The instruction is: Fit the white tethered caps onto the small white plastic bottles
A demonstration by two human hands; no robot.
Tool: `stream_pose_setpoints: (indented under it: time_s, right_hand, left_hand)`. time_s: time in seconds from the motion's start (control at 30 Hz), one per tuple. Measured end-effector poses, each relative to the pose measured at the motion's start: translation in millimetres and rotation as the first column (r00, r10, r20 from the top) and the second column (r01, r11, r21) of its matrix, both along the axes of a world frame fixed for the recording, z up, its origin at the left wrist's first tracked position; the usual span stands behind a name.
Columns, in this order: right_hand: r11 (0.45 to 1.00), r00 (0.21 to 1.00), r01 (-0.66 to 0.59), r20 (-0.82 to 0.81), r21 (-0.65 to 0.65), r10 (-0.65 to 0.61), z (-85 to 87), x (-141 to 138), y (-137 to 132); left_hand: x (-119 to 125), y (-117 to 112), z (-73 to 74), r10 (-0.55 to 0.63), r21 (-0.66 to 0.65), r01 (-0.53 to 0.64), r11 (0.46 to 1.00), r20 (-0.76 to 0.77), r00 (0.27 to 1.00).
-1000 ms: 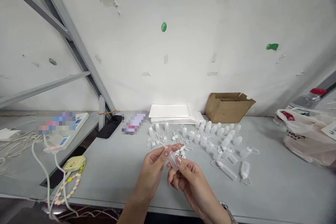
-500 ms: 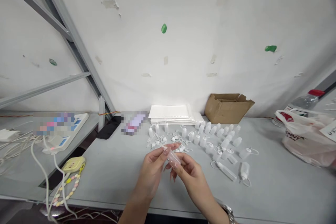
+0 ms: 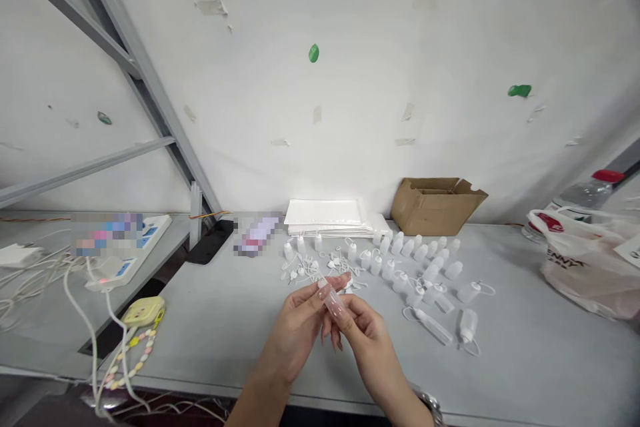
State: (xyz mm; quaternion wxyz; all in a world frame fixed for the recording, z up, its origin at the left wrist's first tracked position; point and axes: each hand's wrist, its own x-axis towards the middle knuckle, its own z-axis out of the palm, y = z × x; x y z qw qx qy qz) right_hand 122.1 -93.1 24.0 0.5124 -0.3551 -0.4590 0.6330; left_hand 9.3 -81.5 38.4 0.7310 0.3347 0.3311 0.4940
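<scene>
My left hand (image 3: 300, 330) and my right hand (image 3: 367, 340) meet above the grey table (image 3: 225, 327), near its front edge. Between their fingertips is one small translucent plastic bottle (image 3: 331, 298), tilted, its tip toward my left thumb and forefinger. My right fingers wrap its lower end. Just beyond the hands lie several loose white caps with loop tethers (image 3: 320, 265). To the right stand and lie several more small white bottles (image 3: 420, 260), a few capped ones (image 3: 466, 325) nearest me.
A stack of white sheets (image 3: 327, 213) and an open cardboard box (image 3: 434, 203) sit by the wall. A plastic bag (image 3: 585, 263) and a water bottle (image 3: 583, 195) lie far right. Power strips, cables (image 3: 95, 293) and a yellow socket (image 3: 143, 312) are on the left.
The two hands have drawn closer together around the small bottle, and my right fingers have closed further over it. Everything on the table has stayed put.
</scene>
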Motion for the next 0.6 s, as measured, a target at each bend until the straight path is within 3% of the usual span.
stream_pose_setpoints:
  time_s: [0.1,0.33,0.5,0.6]
  right_hand:
    - [1.0,1.0,-0.005,-0.017,0.0,0.005,-2.8,-0.3,0.9]
    - [0.983,0.979,-0.166,-0.137,-0.074,0.155,3.1,-0.7,2.9]
    - [0.986,0.981,-0.149,-0.136,-0.081,0.137,1.0,-1.8,0.6]
    - [0.987,0.985,-0.138,-0.115,-0.079,0.129,-4.9,1.3,1.6]
  left_hand:
    - [-0.4,-0.5,-1.2,0.025,0.019,-0.025,1.0,-0.021,0.999]
    - [-9.6,-0.3,0.9,0.064,0.017,-0.064,0.998,-0.01,0.998]
    - [-5.1,-2.8,1.1,0.127,0.12,-0.11,0.987,-0.15,0.981]
    - [-6.0,-3.2,1.8,0.116,0.154,-0.08,0.985,-0.247,0.962]
